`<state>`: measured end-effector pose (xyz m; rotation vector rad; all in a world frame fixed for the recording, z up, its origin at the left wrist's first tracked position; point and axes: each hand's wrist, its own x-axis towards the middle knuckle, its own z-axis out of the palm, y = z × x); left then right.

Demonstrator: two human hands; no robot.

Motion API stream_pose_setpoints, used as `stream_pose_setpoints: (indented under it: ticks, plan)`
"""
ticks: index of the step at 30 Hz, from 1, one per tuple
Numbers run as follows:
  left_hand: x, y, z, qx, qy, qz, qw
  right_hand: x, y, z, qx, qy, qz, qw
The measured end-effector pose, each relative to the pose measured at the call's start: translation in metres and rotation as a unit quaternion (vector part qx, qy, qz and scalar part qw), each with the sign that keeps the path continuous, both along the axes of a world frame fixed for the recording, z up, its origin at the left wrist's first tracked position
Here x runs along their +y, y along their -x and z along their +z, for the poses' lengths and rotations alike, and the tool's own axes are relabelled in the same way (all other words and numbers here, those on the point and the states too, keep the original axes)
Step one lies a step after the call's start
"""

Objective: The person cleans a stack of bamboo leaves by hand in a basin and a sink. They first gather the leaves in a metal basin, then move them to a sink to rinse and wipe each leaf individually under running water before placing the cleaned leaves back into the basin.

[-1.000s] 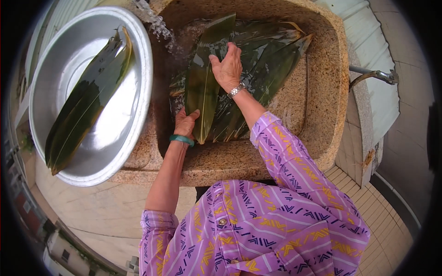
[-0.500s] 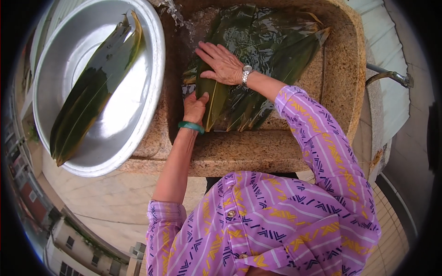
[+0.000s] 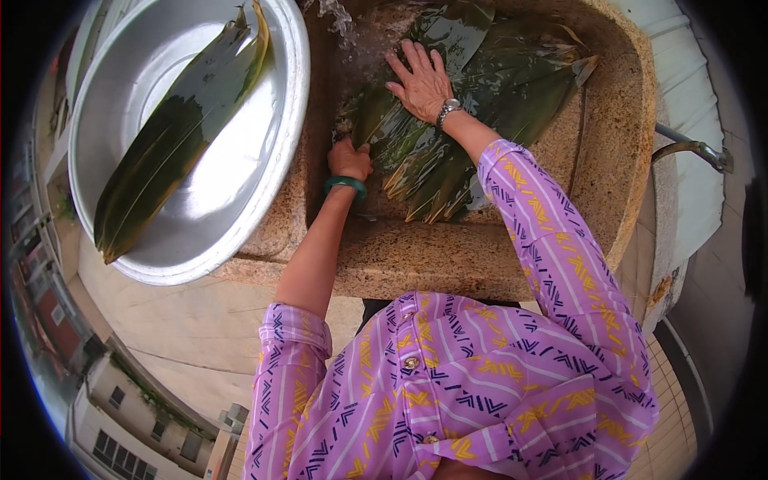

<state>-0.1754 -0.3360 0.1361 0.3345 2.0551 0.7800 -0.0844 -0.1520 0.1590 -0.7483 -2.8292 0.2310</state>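
Long dark-green leaves (image 3: 512, 104) lie layered in water inside a speckled stone sink (image 3: 448, 260). With fingers spread, my right hand (image 3: 424, 86) rests flat on the upper part of the pile. At the pile's left side, my left hand (image 3: 350, 160) is closed round the lower end of a leaf (image 3: 370, 120); its fingertips are partly hidden. Brownish leaf ends fan out between my hands and the sink's near wall. Left of the sink, a big silver metal basin (image 3: 292, 112) holds a few long wet leaves (image 3: 172, 132), laid together slantwise.
Running water (image 3: 336, 20) splashes into the sink's far left corner. A metal tap (image 3: 692, 150) sticks out beyond the sink's right side. The basin's rim stands close against the sink's left edge. Pale floor tiles (image 3: 176, 336) show at the lower left.
My right hand has slid farther away and to the right, its fingers spreading. The long leaf beside my left hand no longer reaches toward the near wall. The whole view has shifted slightly.
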Motion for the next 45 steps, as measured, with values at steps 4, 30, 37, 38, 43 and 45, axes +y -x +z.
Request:
stream_pose_setpoints:
  ticks: [4, 30, 37, 38, 43, 45]
  plan:
    - [0.006, -0.001, -0.032, 0.297, 0.111, -0.202, 0.927, 0.004, -0.01, 0.013, -0.028, 0.001, -0.096, 0.995]
    - [-0.122, 0.232, 0.332, 0.145, 0.069, -0.136, 0.978, -0.009, -0.067, -0.017, 0.121, 0.207, -0.116, 0.964]
    - [-0.09, 0.215, 0.303, 0.532, 0.261, -0.248, 0.766, 0.009, -0.099, -0.002, 0.173, 0.199, -0.256, 0.93]
    - [-0.09, 0.21, 0.302, 0.552, 0.229, -0.245, 0.763, 0.018, -0.109, -0.002, 0.183, 0.243, -0.318, 0.898]
    - [-0.11, 0.175, 0.292, 0.686, 0.051, -0.277, 0.671, -0.007, -0.097, 0.001, -0.034, 0.11, -0.239, 0.964]
    - [-0.059, 0.099, 0.288, 0.616, -0.139, -0.219, 0.744, 0.001, -0.113, -0.002, -0.02, 0.097, -0.196, 0.976]
